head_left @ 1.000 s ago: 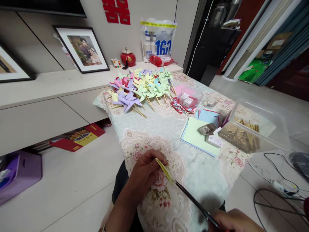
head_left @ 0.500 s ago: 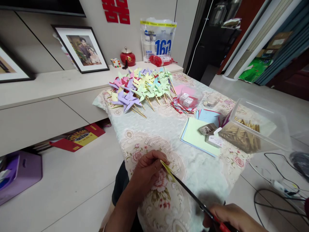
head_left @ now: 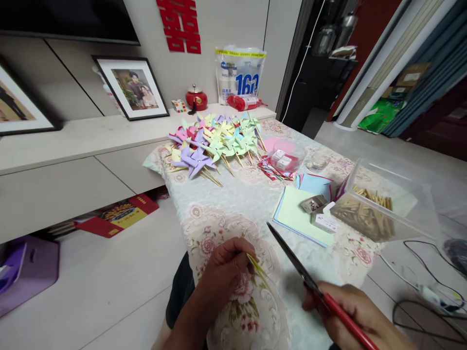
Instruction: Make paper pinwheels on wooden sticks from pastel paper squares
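The red-handled scissors (head_left: 310,282) are gripped in the right hand (head_left: 350,311), whose fingers are wrapped around the handles; the blades are pointed forward and to the left, with their tips held apart from the paper. A folded yellow paper piece (head_left: 257,268) is pinched between the thumb and fingers of the left hand (head_left: 229,265), and its free end is directed toward the right, above the floral tablecloth (head_left: 219,218).

Farther along, a stack of pale green and blue paper sheets (head_left: 292,201) is laid flat, and on it an opened small box (head_left: 314,203) and a white small box (head_left: 324,222) are set side by side. Just to the right, short wooden sticks (head_left: 365,221) are held in a clear plastic bin (head_left: 419,214). Beyond the stack, red patterned paper pieces (head_left: 272,171) are heaped beside a clear plastic container (head_left: 297,151).

At the far left of the table, many paper pinwheels (head_left: 222,138) in purple, yellow, green and pink are piled on their sticks. Behind them, on a white cabinet (head_left: 73,143), a framed photograph (head_left: 126,80), a puzzle cube (head_left: 179,106), a red lidded jar (head_left: 197,99) and a printed plastic bag (head_left: 228,80) are lined up.
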Demonstrator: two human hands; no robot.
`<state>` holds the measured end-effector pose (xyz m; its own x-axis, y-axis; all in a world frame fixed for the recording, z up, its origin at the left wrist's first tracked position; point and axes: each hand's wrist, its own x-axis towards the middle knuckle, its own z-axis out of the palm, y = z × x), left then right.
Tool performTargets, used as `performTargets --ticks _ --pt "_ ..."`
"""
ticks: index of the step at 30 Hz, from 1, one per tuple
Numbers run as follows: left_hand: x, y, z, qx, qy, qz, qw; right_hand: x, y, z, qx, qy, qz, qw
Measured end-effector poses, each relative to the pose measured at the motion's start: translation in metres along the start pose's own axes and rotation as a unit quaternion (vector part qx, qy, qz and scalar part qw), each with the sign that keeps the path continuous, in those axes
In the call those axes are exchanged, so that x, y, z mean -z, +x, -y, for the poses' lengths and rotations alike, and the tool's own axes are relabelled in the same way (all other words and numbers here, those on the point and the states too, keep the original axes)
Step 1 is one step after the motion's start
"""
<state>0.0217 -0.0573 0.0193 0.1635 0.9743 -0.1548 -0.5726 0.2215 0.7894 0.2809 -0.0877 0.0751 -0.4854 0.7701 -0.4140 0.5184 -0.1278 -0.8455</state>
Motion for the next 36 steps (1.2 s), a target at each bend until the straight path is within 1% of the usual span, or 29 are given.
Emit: performTargets --ticks 1,3,5,8,10,12,15,17,19,23,26,27,29,30,32,33,34,35,36 --pt "0.0 -0.001 0.0 0.003 0.002 0.004 1.0 0.002 0.01 0.007 -0.004 -0.029 -0.016 0.999" --pt "0.001 -0.002 0.0 0.007 0.008 0.013 1.0 0.005 0.034 0.023 0.034 -0.146 -0.067 0.986" --pt "0.002 -0.002 0.001 0.008 0.021 0.02 1.0 0.007 0.059 0.041 0.021 -0.251 -0.11 0.962" --pt "0.004 -0.002 0.004 0.022 0.033 0.023 0.999 0.006 0.097 0.061 0.004 -0.355 -0.139 0.924" --pt "0.006 -0.002 0.007 0.032 0.036 0.034 0.998 0.003 0.119 0.07 0.013 -0.393 -0.145 0.908" --pt "0.008 -0.003 0.009 0.049 0.051 0.045 0.996 -0.002 0.137 0.077 0.028 -0.417 -0.136 0.898" --pt "0.009 -0.004 0.01 0.072 0.054 0.081 0.993 -0.014 0.16 0.085 0.072 -0.435 -0.123 0.889" --pt "0.008 -0.005 0.008 0.09 0.047 0.103 0.989 -0.024 0.173 0.091 0.097 -0.431 -0.123 0.889" --pt "0.006 -0.005 0.005 0.102 0.044 0.109 0.988 -0.033 0.185 0.098 0.114 -0.413 -0.13 0.894" --pt "0.007 -0.004 0.003 0.103 0.036 0.106 0.988 -0.049 0.208 0.109 0.129 -0.383 -0.137 0.904" --pt "0.012 -0.004 0.007 0.106 0.054 0.103 0.988 -0.054 0.212 0.11 0.16 -0.361 -0.119 0.911" --pt "0.013 -0.005 0.008 0.109 0.058 0.094 0.988 -0.053 0.21 0.109 0.175 -0.354 -0.107 0.913" --pt "0.013 -0.005 0.01 0.121 0.057 0.059 0.989 -0.045 0.202 0.104 0.2 -0.344 -0.085 0.913" --pt "0.011 -0.005 0.009 0.127 0.048 0.04 0.99 -0.038 0.196 0.099 0.212 -0.333 -0.08 0.915" --pt "0.005 -0.001 0.005 0.122 0.013 -0.002 0.992 -0.02 0.186 0.086 0.228 -0.289 -0.094 0.925" --pt "0.0 0.002 0.002 0.103 -0.011 -0.026 0.994 -0.01 0.181 0.079 0.248 -0.2 -0.117 0.941" --pt "-0.004 0.008 -0.001 0.074 -0.029 -0.062 0.995 0.001 0.177 0.07 0.252 -0.093 -0.132 0.954" --pt "-0.009 0.014 -0.005 0.049 -0.03 -0.098 0.994 0.011 0.173 0.062 0.239 0.027 -0.131 0.962" --pt "-0.013 0.022 -0.008 0.044 -0.007 -0.111 0.993 0.021 0.171 0.054 0.222 0.148 -0.122 0.956"
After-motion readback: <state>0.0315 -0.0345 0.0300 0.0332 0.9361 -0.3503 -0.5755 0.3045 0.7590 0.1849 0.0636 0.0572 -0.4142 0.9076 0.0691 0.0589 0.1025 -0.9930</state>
